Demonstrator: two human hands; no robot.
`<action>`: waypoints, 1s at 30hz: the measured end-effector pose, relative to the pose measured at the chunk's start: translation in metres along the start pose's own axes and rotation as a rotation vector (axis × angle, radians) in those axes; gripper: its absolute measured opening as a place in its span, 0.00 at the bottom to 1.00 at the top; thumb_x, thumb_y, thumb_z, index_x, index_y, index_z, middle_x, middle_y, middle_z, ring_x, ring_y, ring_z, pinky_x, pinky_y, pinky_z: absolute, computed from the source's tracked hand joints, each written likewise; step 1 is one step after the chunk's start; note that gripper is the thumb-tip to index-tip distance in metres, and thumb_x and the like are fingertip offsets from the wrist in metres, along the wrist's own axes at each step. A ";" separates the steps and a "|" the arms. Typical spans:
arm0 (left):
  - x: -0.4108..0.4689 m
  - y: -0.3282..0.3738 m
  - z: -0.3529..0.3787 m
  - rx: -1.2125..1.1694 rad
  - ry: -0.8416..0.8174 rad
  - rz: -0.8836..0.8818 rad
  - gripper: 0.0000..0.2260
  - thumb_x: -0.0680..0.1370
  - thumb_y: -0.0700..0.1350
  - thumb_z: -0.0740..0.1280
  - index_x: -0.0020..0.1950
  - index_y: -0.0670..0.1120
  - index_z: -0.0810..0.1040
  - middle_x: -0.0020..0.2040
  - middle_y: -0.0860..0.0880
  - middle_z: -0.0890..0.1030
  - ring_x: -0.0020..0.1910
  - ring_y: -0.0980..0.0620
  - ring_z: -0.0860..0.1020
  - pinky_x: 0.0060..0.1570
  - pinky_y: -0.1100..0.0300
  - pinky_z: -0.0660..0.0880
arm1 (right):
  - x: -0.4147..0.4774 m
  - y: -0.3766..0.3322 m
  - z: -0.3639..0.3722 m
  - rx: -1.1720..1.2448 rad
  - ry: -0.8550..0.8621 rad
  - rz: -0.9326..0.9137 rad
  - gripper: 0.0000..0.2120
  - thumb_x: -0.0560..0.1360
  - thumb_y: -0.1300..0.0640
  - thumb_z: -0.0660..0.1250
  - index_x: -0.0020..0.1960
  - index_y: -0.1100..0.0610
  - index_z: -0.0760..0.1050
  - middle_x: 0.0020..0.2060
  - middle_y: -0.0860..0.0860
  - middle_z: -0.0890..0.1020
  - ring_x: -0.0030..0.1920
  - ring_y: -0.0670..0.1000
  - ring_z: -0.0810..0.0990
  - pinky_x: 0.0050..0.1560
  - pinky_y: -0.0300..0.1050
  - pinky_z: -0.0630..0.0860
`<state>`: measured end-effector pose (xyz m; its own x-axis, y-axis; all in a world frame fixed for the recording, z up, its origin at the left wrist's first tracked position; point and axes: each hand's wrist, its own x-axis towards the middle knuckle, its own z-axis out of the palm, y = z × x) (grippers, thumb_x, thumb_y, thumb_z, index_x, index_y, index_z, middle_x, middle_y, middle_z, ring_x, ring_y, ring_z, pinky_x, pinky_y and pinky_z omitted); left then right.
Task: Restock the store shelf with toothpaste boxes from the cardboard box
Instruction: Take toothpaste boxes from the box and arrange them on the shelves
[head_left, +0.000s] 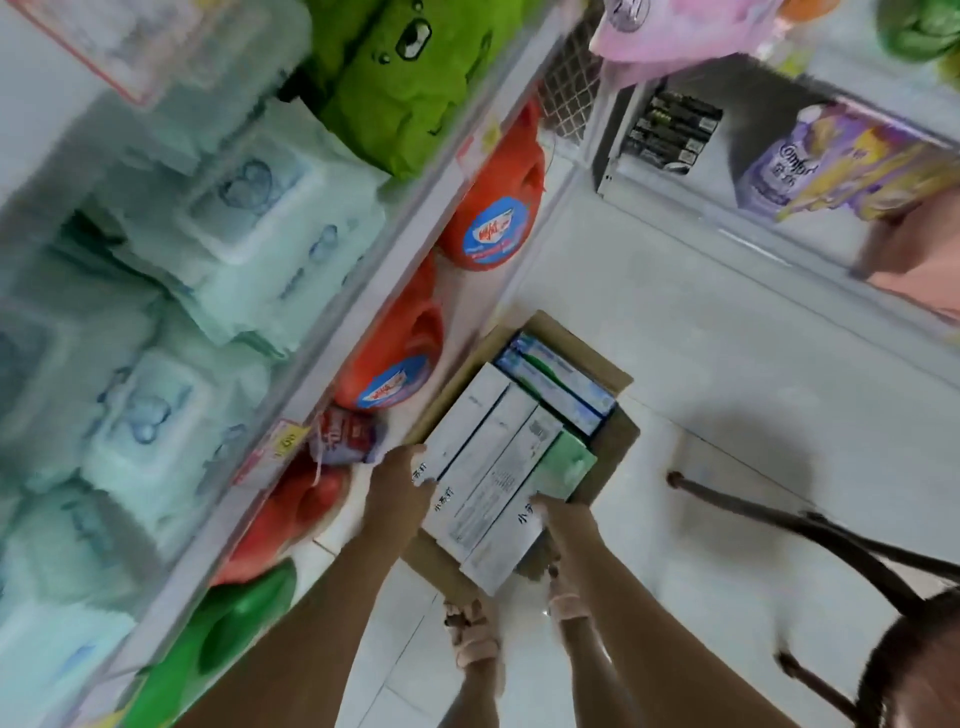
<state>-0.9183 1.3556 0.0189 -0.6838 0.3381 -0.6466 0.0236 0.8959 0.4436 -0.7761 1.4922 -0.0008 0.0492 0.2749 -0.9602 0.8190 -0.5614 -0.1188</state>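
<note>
Head view looked down past 2 bare forearms and sandalled feet (475, 644) on the pale floor (675, 312). The left grip (402, 480) curled round the near left corner of a bundle of toothpaste boxes (493, 467). The right grip (563, 519) clasped the bundle's right side, just under a green box (566, 465). So both grips were holding the load between them. The bundle was 3 long white boxes lying side by side, with the green one against their right edge. It hung tilted above the open cardboard box (621, 439) on the floor, where at least 2 blue boxes (558, 382) lay at the far end. A dark chair (779, 514) stood near on the right.

The step in hand looked like carrying the bundle from carton to shelf. To do it well, inward pressure from both sides should be even, because 4 loose boxes can fan apart or slide out endways. Levelling the bundle before swinging left would help. The shelf edge (332, 364) rose close on the left, with orange detergent bottles (493, 218) below it and wipes packs (249, 218) above. No toothpaste slot showed among them, so the target place could not be told. Motion blur hid the finger detail.
</note>
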 end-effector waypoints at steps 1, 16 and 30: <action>0.009 -0.004 0.006 -0.002 0.006 -0.018 0.20 0.74 0.36 0.69 0.66 0.38 0.72 0.65 0.40 0.74 0.65 0.44 0.71 0.62 0.60 0.63 | 0.005 -0.002 0.004 0.050 -0.002 0.039 0.24 0.69 0.46 0.72 0.57 0.60 0.75 0.49 0.55 0.81 0.51 0.56 0.79 0.55 0.47 0.74; 0.084 -0.041 0.019 0.051 -0.385 -0.246 0.39 0.55 0.64 0.79 0.60 0.48 0.74 0.53 0.52 0.81 0.49 0.53 0.80 0.49 0.57 0.78 | 0.046 0.009 0.021 0.335 -0.107 -0.001 0.14 0.65 0.56 0.78 0.42 0.55 0.73 0.41 0.52 0.81 0.40 0.51 0.80 0.41 0.46 0.79; 0.018 -0.007 -0.019 -0.351 -0.360 -0.112 0.33 0.60 0.60 0.78 0.61 0.53 0.76 0.57 0.54 0.82 0.58 0.54 0.79 0.63 0.50 0.73 | 0.000 -0.003 -0.024 0.137 -0.242 -0.193 0.31 0.58 0.41 0.78 0.56 0.51 0.72 0.50 0.56 0.82 0.50 0.59 0.82 0.53 0.60 0.80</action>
<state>-0.9447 1.3502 0.0162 -0.3726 0.3787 -0.8472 -0.3242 0.8023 0.5012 -0.7652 1.5123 0.0058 -0.2495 0.2024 -0.9470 0.7148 -0.6213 -0.3211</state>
